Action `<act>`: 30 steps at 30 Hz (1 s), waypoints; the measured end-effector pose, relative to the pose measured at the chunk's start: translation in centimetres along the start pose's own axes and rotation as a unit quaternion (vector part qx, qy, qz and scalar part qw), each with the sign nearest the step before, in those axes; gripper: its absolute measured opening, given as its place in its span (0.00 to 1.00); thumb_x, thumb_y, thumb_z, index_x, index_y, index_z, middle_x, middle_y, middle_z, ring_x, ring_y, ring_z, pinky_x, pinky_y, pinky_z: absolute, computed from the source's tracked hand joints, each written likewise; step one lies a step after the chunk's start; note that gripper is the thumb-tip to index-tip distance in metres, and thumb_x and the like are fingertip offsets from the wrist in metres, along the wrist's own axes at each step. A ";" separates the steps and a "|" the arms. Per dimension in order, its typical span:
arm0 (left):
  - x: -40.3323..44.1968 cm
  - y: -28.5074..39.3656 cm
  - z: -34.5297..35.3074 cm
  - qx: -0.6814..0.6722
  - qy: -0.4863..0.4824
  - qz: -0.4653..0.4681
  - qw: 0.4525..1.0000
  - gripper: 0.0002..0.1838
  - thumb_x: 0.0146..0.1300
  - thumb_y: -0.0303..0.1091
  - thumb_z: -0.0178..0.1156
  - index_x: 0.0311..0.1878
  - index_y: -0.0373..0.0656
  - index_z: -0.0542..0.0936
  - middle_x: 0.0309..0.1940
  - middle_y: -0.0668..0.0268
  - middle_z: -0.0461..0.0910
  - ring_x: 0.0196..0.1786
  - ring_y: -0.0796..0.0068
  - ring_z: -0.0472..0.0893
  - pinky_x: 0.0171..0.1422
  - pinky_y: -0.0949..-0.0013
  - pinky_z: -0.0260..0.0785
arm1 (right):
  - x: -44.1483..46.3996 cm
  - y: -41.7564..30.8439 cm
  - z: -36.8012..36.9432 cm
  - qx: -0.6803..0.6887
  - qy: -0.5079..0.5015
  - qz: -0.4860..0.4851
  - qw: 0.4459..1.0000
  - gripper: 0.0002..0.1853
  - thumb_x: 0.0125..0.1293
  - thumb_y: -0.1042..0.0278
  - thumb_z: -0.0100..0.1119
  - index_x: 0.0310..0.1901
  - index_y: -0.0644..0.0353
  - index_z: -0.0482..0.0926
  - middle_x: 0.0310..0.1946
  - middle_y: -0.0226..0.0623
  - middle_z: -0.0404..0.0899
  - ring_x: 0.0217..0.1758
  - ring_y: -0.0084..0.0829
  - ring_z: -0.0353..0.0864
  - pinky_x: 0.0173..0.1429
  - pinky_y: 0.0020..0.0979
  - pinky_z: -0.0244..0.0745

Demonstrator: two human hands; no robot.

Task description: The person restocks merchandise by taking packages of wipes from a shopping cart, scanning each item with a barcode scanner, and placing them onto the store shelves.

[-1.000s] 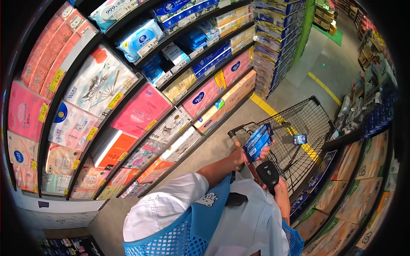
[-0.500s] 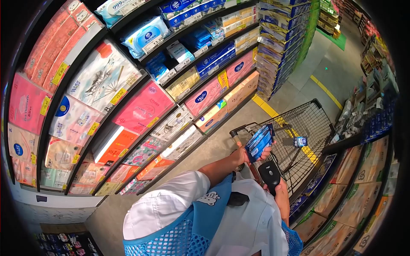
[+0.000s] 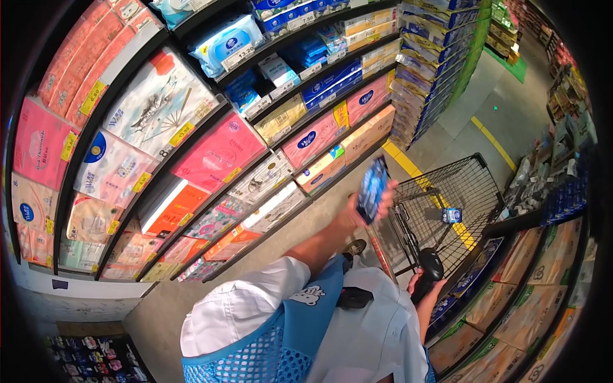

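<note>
My left hand (image 3: 384, 201) is closed around a blue plastic-wrapped pack (image 3: 372, 190), blurred by motion and tilted upright, with fingers along its right side. It is held above the floor between the shelf and a wire shopping cart (image 3: 472, 167). A black handheld barcode scanner (image 3: 430, 265) sits in my right hand (image 3: 421, 284), fingers wrapped round its handle, near the cart's close side. Inside the cart lies a small blue-and-white pack (image 3: 452, 215).
On the left, a curved shelf (image 3: 274, 153) carries tissue packs and wipes with price tags. A tall stack of packs (image 3: 428, 70) stands at its far end. Brown cartons (image 3: 530, 309) line the right side. Yellow tape (image 3: 495, 143) marks the floor.
My left hand has lifted slightly and moved left with the blue pack, turning it more upright. My right hand has shifted right with the scanner, away from the pack.
</note>
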State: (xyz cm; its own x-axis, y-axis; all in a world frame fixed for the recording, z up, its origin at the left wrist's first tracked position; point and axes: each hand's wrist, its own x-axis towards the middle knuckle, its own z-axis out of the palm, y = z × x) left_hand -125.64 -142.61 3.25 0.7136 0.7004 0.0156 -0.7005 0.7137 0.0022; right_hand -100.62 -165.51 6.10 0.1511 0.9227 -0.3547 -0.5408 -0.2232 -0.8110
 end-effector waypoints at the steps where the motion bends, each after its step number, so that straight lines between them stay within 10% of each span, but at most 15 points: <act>1: -0.5 2.4 0.8 0.012 0.010 0.020 1.000 0.36 0.72 0.59 0.60 0.71 0.39 0.71 0.40 0.64 0.80 0.35 0.71 0.79 0.41 0.67 0.76 | -0.1 0.1 -0.2 0.011 0.007 0.002 1.000 0.46 0.71 0.17 0.33 0.54 0.61 0.75 0.24 0.34 0.75 0.19 0.24 0.68 0.21 0.27 0.64; 10: -4.6 19.6 13.4 0.333 0.397 0.426 0.742 0.29 0.66 0.62 0.67 0.55 0.46 0.81 0.43 0.61 0.87 0.41 0.65 0.88 0.48 0.55 0.84 | 0.3 1.4 -1.0 0.099 0.073 0.018 0.992 0.44 0.71 0.17 0.32 0.51 0.58 0.74 0.25 0.33 0.74 0.19 0.26 0.68 0.22 0.27 0.63; 14: -3.8 29.5 13.2 0.547 0.450 0.564 0.424 0.32 0.61 0.55 0.73 0.52 0.33 0.80 0.46 0.51 0.87 0.48 0.60 0.87 0.53 0.57 0.79 | 0.7 1.3 -1.2 0.098 0.069 0.004 0.993 0.44 0.71 0.17 0.33 0.51 0.58 0.74 0.26 0.33 0.74 0.20 0.26 0.69 0.22 0.26 0.63; 17: -3.2 36.2 13.4 0.605 0.545 0.485 0.319 0.45 0.51 0.60 0.77 0.53 0.21 0.79 0.53 0.36 0.83 0.57 0.45 0.84 0.63 0.51 0.73 | 1.2 1.3 -1.2 0.091 0.064 0.001 0.994 0.43 0.71 0.17 0.34 0.51 0.57 0.75 0.27 0.32 0.75 0.20 0.25 0.69 0.22 0.25 0.62; 21: -1.8 44.9 11.3 0.546 0.583 0.439 0.412 0.45 0.50 0.60 0.78 0.55 0.22 0.82 0.59 0.37 0.81 0.62 0.47 0.83 0.67 0.55 0.72 | 1.5 2.0 -1.3 0.121 0.092 0.019 0.988 0.42 0.72 0.18 0.35 0.52 0.56 0.75 0.28 0.31 0.76 0.20 0.25 0.69 0.22 0.26 0.62; 27: -1.1 47.1 13.4 0.390 0.426 0.382 0.721 0.13 0.78 0.42 0.58 0.52 0.42 0.81 0.39 0.55 0.88 0.34 0.54 0.89 0.40 0.49 0.87 | 1.5 2.4 -0.5 0.128 0.116 -0.011 0.985 0.41 0.72 0.19 0.36 0.51 0.57 0.75 0.28 0.32 0.75 0.21 0.25 0.69 0.22 0.26 0.62; 30: -1.0 50.1 12.7 0.433 0.412 0.370 0.711 0.17 0.75 0.45 0.63 0.56 0.43 0.80 0.44 0.56 0.88 0.39 0.55 0.88 0.44 0.48 0.85 | 1.5 2.7 -0.2 0.155 0.144 -0.015 0.977 0.41 0.72 0.19 0.37 0.51 0.57 0.74 0.27 0.32 0.74 0.20 0.24 0.69 0.21 0.26 0.62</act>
State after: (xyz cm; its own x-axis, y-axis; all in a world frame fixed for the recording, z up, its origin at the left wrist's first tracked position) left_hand -161.62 -107.73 16.02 -0.3407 0.9045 -0.2567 -0.3753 0.1195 0.9192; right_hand -101.65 -164.75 3.29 0.3734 0.7904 -0.4856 -0.7505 -0.0504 -0.6590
